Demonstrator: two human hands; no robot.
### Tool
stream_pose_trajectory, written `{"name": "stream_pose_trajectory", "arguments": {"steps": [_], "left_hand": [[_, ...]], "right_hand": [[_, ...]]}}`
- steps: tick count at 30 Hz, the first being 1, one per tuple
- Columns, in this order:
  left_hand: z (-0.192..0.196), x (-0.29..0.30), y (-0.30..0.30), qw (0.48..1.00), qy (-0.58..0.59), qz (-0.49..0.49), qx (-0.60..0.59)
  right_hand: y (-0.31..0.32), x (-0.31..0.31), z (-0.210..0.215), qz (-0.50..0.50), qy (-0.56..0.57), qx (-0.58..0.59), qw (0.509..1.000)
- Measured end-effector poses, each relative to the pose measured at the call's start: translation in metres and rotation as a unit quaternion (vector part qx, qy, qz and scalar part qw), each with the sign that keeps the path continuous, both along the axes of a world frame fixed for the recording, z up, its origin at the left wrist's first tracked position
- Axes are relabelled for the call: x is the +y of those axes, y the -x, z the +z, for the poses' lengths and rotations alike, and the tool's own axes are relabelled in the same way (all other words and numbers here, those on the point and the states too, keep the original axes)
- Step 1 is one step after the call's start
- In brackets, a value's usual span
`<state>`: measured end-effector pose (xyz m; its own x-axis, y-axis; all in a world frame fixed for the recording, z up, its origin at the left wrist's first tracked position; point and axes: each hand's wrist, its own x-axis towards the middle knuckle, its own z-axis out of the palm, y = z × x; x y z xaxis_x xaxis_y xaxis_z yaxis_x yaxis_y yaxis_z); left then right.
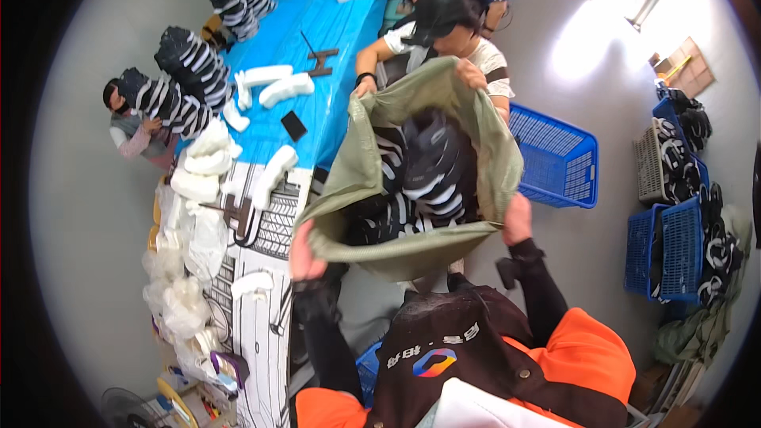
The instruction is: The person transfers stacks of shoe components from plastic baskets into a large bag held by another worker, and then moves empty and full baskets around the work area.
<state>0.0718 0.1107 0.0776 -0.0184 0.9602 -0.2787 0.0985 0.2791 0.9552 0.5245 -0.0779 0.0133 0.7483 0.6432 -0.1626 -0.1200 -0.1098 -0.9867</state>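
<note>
A green woven sack point(499, 150) hangs mouth up in front of me, its rim stretched wide. My left hand point(307, 255) is closed on the near left part of the rim. On the near right side, my right hand point(518, 220) grips the rim too. Several black shoes with white stripes point(432, 158) lie piled inside; the sack's bottom is hidden beneath them. Facing me, a co-worker point(444, 20) bends over the sack and holds its far rim with both hands.
Left of the sack runs a long table under blue sheeting point(349, 40), bearing white padding pieces point(287, 89), a phone point(293, 125) and striped shoe stacks point(186, 67). A blue crate point(555, 162) sits on the floor behind the sack. Loaded crates point(674, 246) line the right wall.
</note>
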Motion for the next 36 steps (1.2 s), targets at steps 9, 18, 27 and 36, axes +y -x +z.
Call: {"name": "stream_pose_trajectory", "arguments": {"steps": [9,18,27,36], "left_hand": [[0.299,-0.080,0.038,0.880,-0.195,-0.029,-0.432],[0.141,-0.030,-0.002,0.905,0.087,0.016,-0.416],[-0.036,-0.069,-0.002,0.915,0.274,0.055,-0.291],[-0.018,-0.068,-0.044,0.947,0.245,0.118,-0.174]], "right_hand": [[0.020,-0.039,0.326,-0.048,-0.226,-0.196,0.953],[0.012,-0.059,0.153,-0.101,0.114,-0.454,0.878],[0.017,-0.103,-0.018,-0.042,0.270,-0.295,0.916],[-0.039,-0.075,-0.070,-0.049,0.170,0.012,0.984]]}}
